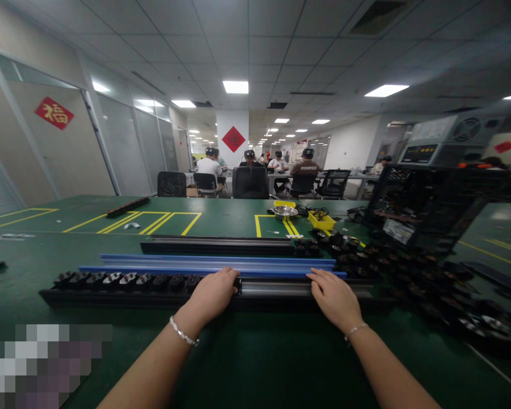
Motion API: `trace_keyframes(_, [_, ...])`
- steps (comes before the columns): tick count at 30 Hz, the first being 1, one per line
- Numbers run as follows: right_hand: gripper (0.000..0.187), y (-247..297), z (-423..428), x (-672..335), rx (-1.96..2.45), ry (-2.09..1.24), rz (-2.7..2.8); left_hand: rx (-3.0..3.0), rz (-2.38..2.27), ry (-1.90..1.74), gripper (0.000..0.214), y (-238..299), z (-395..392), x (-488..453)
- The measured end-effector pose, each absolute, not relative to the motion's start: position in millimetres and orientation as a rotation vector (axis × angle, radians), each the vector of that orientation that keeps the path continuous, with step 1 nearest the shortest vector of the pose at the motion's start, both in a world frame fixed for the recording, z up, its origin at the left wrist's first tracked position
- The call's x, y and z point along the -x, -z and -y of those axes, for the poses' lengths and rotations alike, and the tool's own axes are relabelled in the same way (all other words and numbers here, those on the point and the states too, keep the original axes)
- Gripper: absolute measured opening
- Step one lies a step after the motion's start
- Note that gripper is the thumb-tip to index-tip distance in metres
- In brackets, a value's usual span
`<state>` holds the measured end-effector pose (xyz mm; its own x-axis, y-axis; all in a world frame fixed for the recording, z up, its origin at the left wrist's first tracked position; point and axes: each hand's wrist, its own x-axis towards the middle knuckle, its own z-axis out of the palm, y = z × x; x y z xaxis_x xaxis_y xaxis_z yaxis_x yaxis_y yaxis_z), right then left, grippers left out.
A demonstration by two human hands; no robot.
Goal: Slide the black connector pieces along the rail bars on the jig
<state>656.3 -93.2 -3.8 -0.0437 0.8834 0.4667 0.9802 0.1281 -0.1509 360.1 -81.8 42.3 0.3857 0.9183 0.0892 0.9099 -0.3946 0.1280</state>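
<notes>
A long black rail (281, 291) lies across the green table in front of me, its left half filled with a row of black socket modules (123, 279). My left hand (213, 293) rests on the rail at the end of that row, its fingers curled over the last module. My right hand (334, 296) lies on the rail further right, fingers stretched toward the blue strip (213, 263) behind it. A second black rail (217, 245) lies beyond the blue strip.
A heap of loose black modules (409, 267) spreads at the right, beside a black crate (426, 204) with a grey machine on top. A metal bowl (284, 212) and yellow tray (321, 220) stand further back. Several people sit at distant tables.
</notes>
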Motion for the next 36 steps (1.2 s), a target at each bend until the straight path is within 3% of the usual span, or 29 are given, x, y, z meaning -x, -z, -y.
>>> trace_keyframes(36, [0.037, 3, 93, -655, 1.798, 0.297, 1.976, -2.551, -1.626, -0.43, 0.039, -29, 83, -373])
